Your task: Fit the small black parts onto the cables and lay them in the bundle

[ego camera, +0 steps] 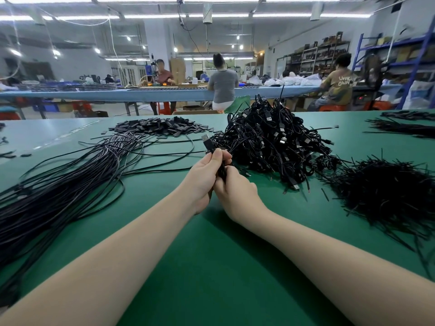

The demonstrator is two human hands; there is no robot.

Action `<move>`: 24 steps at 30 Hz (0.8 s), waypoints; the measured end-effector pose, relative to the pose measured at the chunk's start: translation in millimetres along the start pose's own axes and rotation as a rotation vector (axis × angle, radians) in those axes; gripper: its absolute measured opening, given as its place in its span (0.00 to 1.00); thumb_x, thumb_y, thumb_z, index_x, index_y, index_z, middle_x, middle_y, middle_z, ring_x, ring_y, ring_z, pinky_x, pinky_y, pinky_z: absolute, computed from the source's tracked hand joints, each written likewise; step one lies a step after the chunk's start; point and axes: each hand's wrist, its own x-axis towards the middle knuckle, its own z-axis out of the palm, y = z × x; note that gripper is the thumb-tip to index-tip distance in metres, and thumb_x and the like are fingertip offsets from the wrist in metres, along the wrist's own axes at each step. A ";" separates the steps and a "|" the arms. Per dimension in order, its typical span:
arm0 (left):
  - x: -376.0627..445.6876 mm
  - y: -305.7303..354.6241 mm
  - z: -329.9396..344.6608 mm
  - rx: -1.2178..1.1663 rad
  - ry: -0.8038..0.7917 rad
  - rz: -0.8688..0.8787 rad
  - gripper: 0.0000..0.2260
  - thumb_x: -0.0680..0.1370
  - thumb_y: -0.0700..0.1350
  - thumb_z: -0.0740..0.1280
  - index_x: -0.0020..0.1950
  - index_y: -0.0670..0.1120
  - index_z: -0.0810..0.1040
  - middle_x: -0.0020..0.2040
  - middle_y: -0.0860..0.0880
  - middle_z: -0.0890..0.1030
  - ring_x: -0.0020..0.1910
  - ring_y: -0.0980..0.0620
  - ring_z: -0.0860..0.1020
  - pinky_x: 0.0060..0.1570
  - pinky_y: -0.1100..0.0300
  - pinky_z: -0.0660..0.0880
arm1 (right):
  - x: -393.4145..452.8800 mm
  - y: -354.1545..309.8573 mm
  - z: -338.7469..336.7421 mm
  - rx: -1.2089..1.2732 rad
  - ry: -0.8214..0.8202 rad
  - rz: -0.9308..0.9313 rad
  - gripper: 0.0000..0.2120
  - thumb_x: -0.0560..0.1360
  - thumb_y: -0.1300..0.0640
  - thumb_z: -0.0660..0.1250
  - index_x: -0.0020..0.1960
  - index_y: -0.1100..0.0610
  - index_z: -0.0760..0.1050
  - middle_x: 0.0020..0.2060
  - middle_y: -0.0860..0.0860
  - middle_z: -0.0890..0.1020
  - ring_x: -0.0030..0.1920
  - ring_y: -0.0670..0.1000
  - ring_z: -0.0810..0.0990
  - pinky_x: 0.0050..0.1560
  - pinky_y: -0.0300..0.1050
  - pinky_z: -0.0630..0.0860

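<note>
My left hand (207, 175) and my right hand (235, 191) meet at the middle of the green table (211, 267). Together they grip one black cable; its USB plug (207, 141) sticks up above my left fingers. My right hand holds the cable just below the left. A small black part on it cannot be made out. A heap of small flat black parts (160, 128) lies far left of centre. The laid-out bundle of long cables (66, 184) fans across the left. A tangled pile of USB cables (270, 140) sits just beyond my hands.
A heap of short thin black pieces (386, 194) covers the right side. More black strands (404, 125) lie at the far right. Several people work at long benches behind the table's far edge.
</note>
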 end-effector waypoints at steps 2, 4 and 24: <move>-0.1 0.0 0.3 0.004 -0.004 0.009 0.13 0.83 0.49 0.56 0.43 0.48 0.76 0.42 0.52 0.76 0.41 0.55 0.73 0.49 0.62 0.72 | -0.3 -0.9 0.3 0.070 -0.008 0.011 0.11 0.81 0.50 0.52 0.50 0.56 0.67 0.46 0.53 0.79 0.49 0.59 0.76 0.53 0.55 0.68; -0.2 1.6 -1.3 0.004 -0.006 0.010 0.13 0.83 0.49 0.56 0.43 0.49 0.76 0.42 0.52 0.76 0.41 0.55 0.73 0.49 0.62 0.71 | 1.2 0.8 1.7 0.057 -0.002 -0.005 0.11 0.81 0.50 0.52 0.50 0.57 0.66 0.46 0.54 0.80 0.49 0.59 0.76 0.53 0.54 0.66; 9.4 -27.1 -38.7 1.728 0.112 0.834 0.21 0.78 0.41 0.63 0.70 0.53 0.69 0.68 0.52 0.71 0.71 0.50 0.65 0.63 0.51 0.56 | 12.8 31.7 -4.1 -0.682 0.026 -0.278 0.09 0.83 0.52 0.48 0.48 0.54 0.62 0.43 0.50 0.80 0.42 0.54 0.81 0.43 0.50 0.52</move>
